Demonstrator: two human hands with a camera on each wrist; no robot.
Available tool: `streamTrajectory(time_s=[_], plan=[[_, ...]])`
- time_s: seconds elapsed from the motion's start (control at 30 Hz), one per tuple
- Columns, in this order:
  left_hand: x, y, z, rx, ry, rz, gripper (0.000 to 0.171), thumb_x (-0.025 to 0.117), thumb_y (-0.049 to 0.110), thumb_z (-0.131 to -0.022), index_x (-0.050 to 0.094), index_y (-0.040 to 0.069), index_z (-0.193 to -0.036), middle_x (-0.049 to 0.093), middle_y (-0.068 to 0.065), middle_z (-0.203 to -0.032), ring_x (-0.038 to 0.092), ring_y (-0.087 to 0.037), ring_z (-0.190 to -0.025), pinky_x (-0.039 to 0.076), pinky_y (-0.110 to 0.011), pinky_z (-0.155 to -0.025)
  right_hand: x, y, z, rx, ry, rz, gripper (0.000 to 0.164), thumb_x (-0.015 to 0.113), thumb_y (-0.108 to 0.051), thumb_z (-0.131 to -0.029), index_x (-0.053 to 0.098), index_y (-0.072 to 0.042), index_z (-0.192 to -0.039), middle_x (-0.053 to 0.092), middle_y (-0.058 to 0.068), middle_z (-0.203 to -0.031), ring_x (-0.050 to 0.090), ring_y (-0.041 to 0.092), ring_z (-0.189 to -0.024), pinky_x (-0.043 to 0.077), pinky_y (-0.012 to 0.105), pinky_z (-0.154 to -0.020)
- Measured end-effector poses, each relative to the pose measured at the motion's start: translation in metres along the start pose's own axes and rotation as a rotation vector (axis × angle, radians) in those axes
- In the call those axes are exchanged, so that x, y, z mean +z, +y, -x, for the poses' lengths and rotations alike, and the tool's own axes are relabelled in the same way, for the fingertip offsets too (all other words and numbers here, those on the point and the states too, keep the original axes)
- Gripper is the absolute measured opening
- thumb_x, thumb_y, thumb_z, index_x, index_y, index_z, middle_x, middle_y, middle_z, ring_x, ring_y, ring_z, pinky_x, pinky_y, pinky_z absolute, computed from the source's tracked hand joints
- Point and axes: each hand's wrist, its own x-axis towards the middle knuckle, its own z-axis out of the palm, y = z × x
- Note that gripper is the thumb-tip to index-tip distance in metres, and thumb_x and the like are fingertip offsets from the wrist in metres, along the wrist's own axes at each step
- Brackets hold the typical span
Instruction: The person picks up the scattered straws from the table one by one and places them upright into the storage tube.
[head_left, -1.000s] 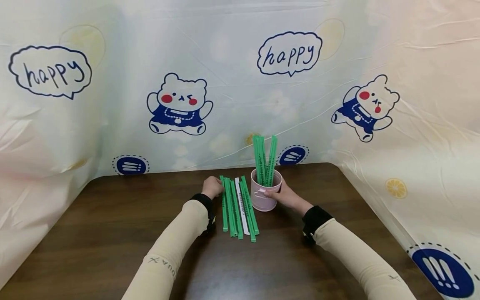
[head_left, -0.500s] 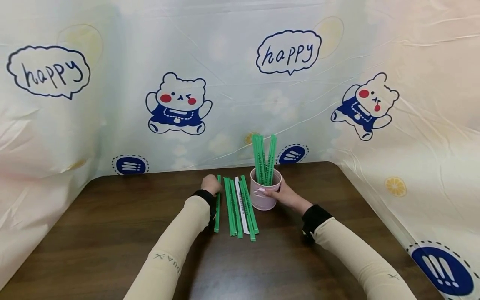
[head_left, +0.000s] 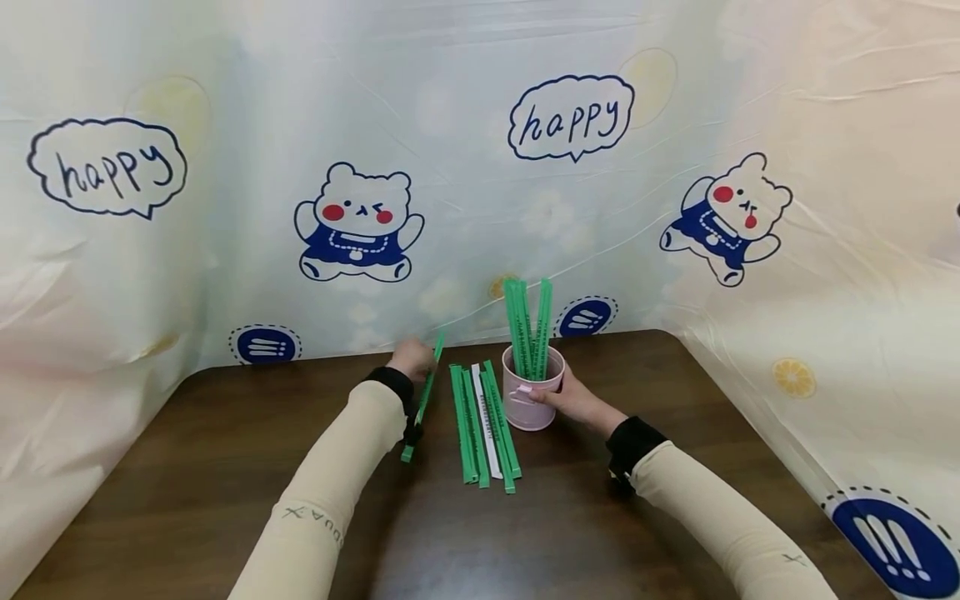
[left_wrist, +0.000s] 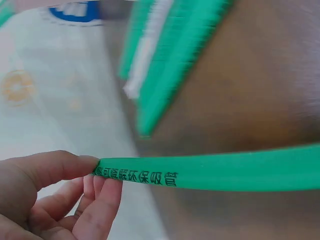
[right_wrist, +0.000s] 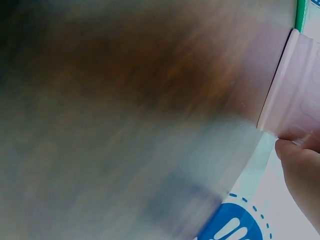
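A green paper-wrapped drinking straw (head_left: 425, 402) is pinched near its far end between the thumb and fingers of my left hand (head_left: 412, 360). Printed characters on this straw (left_wrist: 210, 171) show up close in the left wrist view. To its right on the table lie several green wrapped straws (head_left: 467, 433) side by side, with a white wrapped one (head_left: 486, 421) among them. My right hand (head_left: 579, 400) grips a small pink bucket (head_left: 528, 410) from its right side, thumb across the front. Several green straws (head_left: 519, 321) stand upright in the bucket.
The dark brown wooden table (head_left: 247, 467) reaches back to a pale printed curtain (head_left: 465, 200) hanging behind and along both sides. Its back edge runs just beyond the bucket and the left hand.
My left hand has drawn the leftmost green straw away from the row, to the left, and the straw now slants with its far end raised. The right hand stays at the bucket.
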Motion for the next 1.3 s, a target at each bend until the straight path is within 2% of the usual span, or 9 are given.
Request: streamTrajectory(time_s=[0.07, 0.1, 0.27, 0.5, 0.63, 0.8, 0.97, 1.13, 1.3], plan=[[-0.015, 0.018, 0.008, 0.026, -0.002, 0.092, 0.02, 0.064, 0.005, -0.095, 0.072, -0.005, -0.111, 0.069, -0.022, -0.105, 0.066, -0.027, -0.083, 0.062, -0.041, -0.079, -0.001, -0.001, 0.0, -0.004, 0.0, 0.011, 0.097, 0.072, -0.027, -0.096, 0.004, -0.008, -0.162, 0.023, 0.024, -0.165, 0.03, 0.043, -0.149, 0.023, 0.064, -0.127], [-0.024, 0.044, 0.028, -0.033, 0.038, 0.219, 0.03, 0.061, -0.005, -0.092, 0.065, -0.013, -0.121, 0.066, -0.03, -0.117, 0.067, -0.034, -0.09, 0.062, -0.045, -0.083, -0.002, -0.002, 0.0, -0.002, -0.002, 0.012, 0.097, 0.072, -0.027, -0.096, 0.003, -0.008, -0.162, 0.022, 0.024, -0.165, 0.03, 0.043, -0.149, 0.023, 0.064, -0.127], [-0.062, 0.109, 0.073, 0.158, 0.076, 0.449, 0.048, 0.056, -0.006, -0.098, 0.051, -0.007, -0.145, 0.06, -0.026, -0.131, 0.066, -0.026, -0.107, 0.061, -0.038, -0.099, -0.001, -0.003, 0.002, 0.003, -0.01, 0.028, 0.096, 0.071, -0.03, -0.097, 0.004, -0.008, -0.162, 0.023, 0.025, -0.164, 0.031, 0.044, -0.148, 0.025, 0.065, -0.127], [-0.087, 0.178, 0.094, 0.32, 0.118, 0.702, 0.048, 0.061, -0.001, -0.099, 0.053, 0.001, -0.146, 0.061, -0.007, -0.117, 0.064, -0.015, -0.106, 0.056, -0.04, -0.108, 0.002, 0.0, 0.007, 0.015, 0.0, 0.019, 0.095, 0.071, -0.028, -0.097, 0.004, -0.007, -0.161, 0.023, 0.026, -0.164, 0.031, 0.044, -0.149, 0.024, 0.065, -0.127], [-0.089, 0.205, 0.104, 0.394, 0.129, 0.73, 0.046, 0.064, 0.0, -0.098, 0.057, 0.002, -0.143, 0.061, -0.004, -0.113, 0.064, -0.015, -0.105, 0.057, -0.039, -0.106, 0.001, 0.0, 0.007, 0.035, 0.004, 0.013, 0.095, 0.071, -0.03, -0.097, 0.004, -0.009, -0.162, 0.022, 0.024, -0.165, 0.03, 0.044, -0.149, 0.023, 0.066, -0.127], [-0.081, 0.219, 0.11, 0.468, 0.143, 0.706, 0.042, 0.064, 0.0, -0.097, 0.06, 0.0, -0.139, 0.062, -0.003, -0.109, 0.063, -0.013, -0.102, 0.059, -0.04, -0.102, 0.002, -0.001, 0.004, 0.024, -0.002, 0.029, 0.095, 0.071, -0.031, -0.097, 0.004, -0.009, -0.162, 0.023, 0.024, -0.164, 0.032, 0.044, -0.148, 0.025, 0.065, -0.126], [-0.058, 0.222, 0.103, 0.517, 0.118, 0.729, 0.042, 0.063, -0.003, -0.097, 0.059, -0.003, -0.138, 0.061, -0.002, -0.105, 0.062, -0.009, -0.095, 0.06, -0.041, -0.1, 0.0, -0.002, 0.004, 0.001, 0.0, -0.003, 0.097, 0.072, -0.028, -0.096, 0.004, -0.005, -0.162, 0.025, 0.026, -0.163, 0.032, 0.043, -0.148, 0.025, 0.062, -0.127], [-0.028, 0.216, 0.093, 0.506, 0.091, 0.652, 0.043, 0.064, -0.002, -0.096, 0.059, -0.002, -0.139, 0.063, -0.007, -0.108, 0.06, -0.009, -0.093, 0.062, -0.031, -0.089, -0.002, -0.001, 0.002, -0.021, 0.011, -0.014, 0.096, 0.073, -0.029, -0.096, 0.006, -0.006, -0.161, 0.028, 0.025, -0.162, 0.034, 0.04, -0.147, 0.026, 0.059, -0.126], [-0.002, 0.204, 0.086, 0.481, 0.083, 0.583, 0.041, 0.065, -0.002, -0.096, 0.061, -0.003, -0.137, 0.066, -0.016, -0.113, 0.064, -0.018, -0.098, 0.063, -0.035, -0.09, -0.002, 0.002, 0.001, -0.036, -0.015, -0.012, 0.098, 0.073, -0.034, -0.095, 0.006, -0.005, -0.161, 0.027, 0.026, -0.161, 0.034, 0.041, -0.147, 0.028, 0.059, -0.126]])
